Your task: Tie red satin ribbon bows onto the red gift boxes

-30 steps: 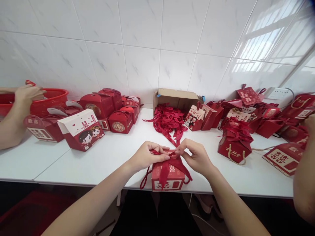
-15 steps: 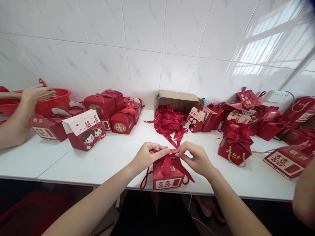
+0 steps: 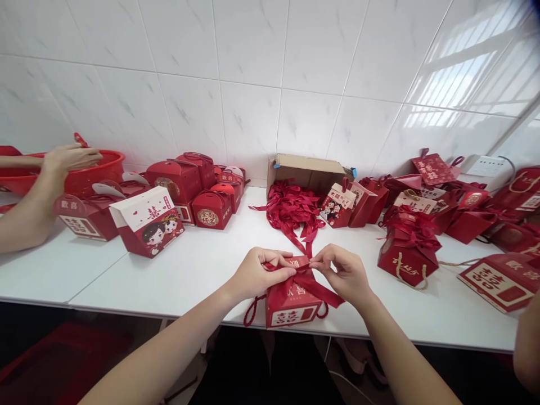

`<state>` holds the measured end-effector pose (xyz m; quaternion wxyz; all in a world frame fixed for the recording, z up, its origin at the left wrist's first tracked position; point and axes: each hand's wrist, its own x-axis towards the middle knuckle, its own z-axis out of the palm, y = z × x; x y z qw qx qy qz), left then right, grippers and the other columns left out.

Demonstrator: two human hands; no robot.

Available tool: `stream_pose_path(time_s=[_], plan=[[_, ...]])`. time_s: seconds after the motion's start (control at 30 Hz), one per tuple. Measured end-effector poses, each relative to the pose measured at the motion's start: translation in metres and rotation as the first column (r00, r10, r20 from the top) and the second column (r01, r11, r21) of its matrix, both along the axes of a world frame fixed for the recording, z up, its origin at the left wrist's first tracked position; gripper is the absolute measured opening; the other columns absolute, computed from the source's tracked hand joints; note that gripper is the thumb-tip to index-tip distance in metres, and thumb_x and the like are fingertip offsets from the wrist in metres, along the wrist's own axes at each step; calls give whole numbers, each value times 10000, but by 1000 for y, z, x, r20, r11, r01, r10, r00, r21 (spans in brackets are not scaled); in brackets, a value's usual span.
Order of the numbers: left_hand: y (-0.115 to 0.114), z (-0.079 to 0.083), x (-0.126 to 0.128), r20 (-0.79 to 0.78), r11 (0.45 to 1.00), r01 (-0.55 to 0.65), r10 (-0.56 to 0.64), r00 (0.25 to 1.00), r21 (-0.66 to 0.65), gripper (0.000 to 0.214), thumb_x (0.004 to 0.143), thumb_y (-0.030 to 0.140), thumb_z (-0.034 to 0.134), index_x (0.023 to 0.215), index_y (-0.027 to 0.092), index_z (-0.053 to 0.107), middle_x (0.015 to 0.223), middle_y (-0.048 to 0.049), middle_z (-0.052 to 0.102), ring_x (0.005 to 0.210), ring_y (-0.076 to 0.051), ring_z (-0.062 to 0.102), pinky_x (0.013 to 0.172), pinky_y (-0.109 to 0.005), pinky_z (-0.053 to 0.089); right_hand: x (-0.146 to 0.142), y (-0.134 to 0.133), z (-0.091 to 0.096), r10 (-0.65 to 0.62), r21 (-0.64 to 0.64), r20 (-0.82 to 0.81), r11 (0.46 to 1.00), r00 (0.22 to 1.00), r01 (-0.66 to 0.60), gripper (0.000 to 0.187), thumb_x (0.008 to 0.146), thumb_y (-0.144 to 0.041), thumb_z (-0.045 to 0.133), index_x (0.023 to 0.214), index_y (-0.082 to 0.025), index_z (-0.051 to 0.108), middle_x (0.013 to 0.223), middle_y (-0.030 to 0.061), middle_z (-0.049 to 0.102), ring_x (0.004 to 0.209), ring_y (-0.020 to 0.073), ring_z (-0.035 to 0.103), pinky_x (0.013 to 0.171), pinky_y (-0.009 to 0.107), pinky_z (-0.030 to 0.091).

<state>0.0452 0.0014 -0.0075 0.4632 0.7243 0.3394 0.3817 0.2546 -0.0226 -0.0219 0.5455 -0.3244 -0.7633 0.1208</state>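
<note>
A small red gift box (image 3: 291, 306) stands at the front edge of the white table (image 3: 189, 270), with a dark red ribbon (image 3: 310, 281) tied over its top. My left hand (image 3: 257, 273) pinches the ribbon on the box's left side, fingers closed. On the right side, my right hand (image 3: 346, 273) pinches the same ribbon. Both hands rest over the top of the box. A ribbon tail runs down to the right across the box's front.
A cardboard box (image 3: 310, 171) spilling loose red ribbons (image 3: 295, 211) sits at the back. Several red gift boxes (image 3: 189, 188) stand at left, more boxes and bags (image 3: 426, 219) at right. Another person's hand (image 3: 67, 160) reaches into a red basin (image 3: 90, 174) at far left. Another arm (image 3: 529, 343) shows at the right edge.
My hands have drawn closer together on the ribbon over the box. The other person's hand at the left has shifted slightly right over the basin.
</note>
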Motion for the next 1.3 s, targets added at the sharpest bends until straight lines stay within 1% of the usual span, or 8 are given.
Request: stream_pose_path(time_s=[0.17,0.27,0.33,0.43,0.57,0.73,1.03,1.3], plan=[[0,0,-2,5,1000,13,-13,1000,1,468,671,229,718,448,222,307,720,-70,737,1084,-287,635,886,-354,474,0,-1,-1,-1,6,4,1000,1000,1,306,830,-114,608,619,-213,409,704,8,651,623,126,612,553,232,474],[1,2,-2,-1,999,47,-47,999,5,409,671,214,713,450,209,369,763,-60,744,1058,-273,646,901,-348,468,0,-3,0,-8,-106,19,994,1000,10,176,849,-159,605,710,-218,515,727,7,644,663,134,608,606,251,485],[2,2,-2,-21,998,58,-58,998,18,317,687,212,705,474,193,470,824,-55,750,1041,-258,652,934,-351,452,1,-5,1,-19,-181,75,983,997,33,54,839,-204,635,858,-224,588,751,7,640,689,143,600,643,265,487],[2,0,-3,-35,998,57,-56,998,31,183,709,213,696,555,177,603,919,-58,749,1035,-245,650,942,-348,451,3,-7,3,-5,-253,166,966,986,47,276,793,-263,700,1051,-224,611,800,20,643,721,159,593,663,281,483],[1,-2,-5,-49,996,52,-49,998,75,51,724,223,697,734,178,719,910,-60,749,1025,-240,647,912,-344,466,4,-9,5,21,-296,199,954,980,40,71,848,-269,628,873,-214,665,822,39,637,742,165,588,671,293,469],[-1,0,-2,-47,997,18,-14,999,74,73,736,242,692,751,183,733,862,-72,753,1081,-249,617,909,-353,464,-3,-11,9,10,-285,150,958,989,34,89,886,-231,557,865,-204,639,796,27,658,704,144,564,652,279,449],[-4,-2,2,-9,1000,0,0,1000,12,183,681,223,734,549,187,612,769,-63,734,1052,-252,626,895,-351,462,-18,-8,4,-87,-361,-121,932,989,38,94,838,-264,616,788,-197,657,730,13,657,670,135,580,621,247,463],[-3,-3,1,18,1000,22,-22,1000,-2,304,650,189,749,474,187,502,726,-56,706,1047,-245,622,866,-325,460,-17,-8,-15,-185,-476,-399,879,898,-31,118,759,-312,704,746,-198,677,702,13,671,664,139,605,627,248,494]])
